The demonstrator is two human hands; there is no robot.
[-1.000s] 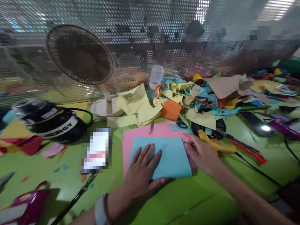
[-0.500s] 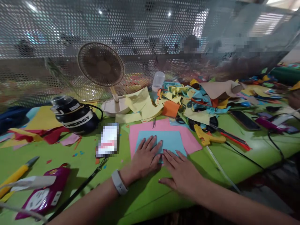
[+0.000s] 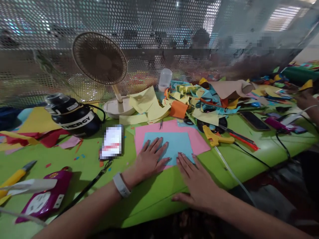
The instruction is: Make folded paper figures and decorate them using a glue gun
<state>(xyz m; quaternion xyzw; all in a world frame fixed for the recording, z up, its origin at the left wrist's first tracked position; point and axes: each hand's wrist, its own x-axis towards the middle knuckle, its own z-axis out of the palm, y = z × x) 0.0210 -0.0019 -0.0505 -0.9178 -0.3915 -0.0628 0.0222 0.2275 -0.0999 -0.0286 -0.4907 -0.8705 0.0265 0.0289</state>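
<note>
Both left hand (image 3: 150, 160) and right hand (image 3: 199, 187) touch the blue paper (image 3: 176, 142), each grip spread flat.

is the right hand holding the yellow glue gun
No, the right hand rests on the near edge of the blue paper, while the yellow glue gun lies apart on the green table.
</note>
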